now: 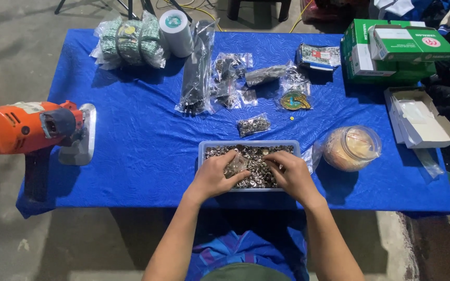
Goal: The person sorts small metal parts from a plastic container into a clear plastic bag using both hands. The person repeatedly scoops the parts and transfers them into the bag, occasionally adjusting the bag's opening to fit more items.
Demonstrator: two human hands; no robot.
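Head view, two hands – left hand and right hand – fingers pinching one clear bag, one tray of metal snaps

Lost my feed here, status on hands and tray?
Left hand and right hand both in the tray of metal rings. Left holds a small clear bag. Nothing blocking.

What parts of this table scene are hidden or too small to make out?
Head view, the only one:
- Fingertips of the left hand and right hand: buried among metal pieces in the tray.
- Small clear bag between them: contents too small.
- Orange tool: cut off by the left edge.
- Black sleeve: contents unclear.
- Jar: wrapped in plastic, contents blurred.
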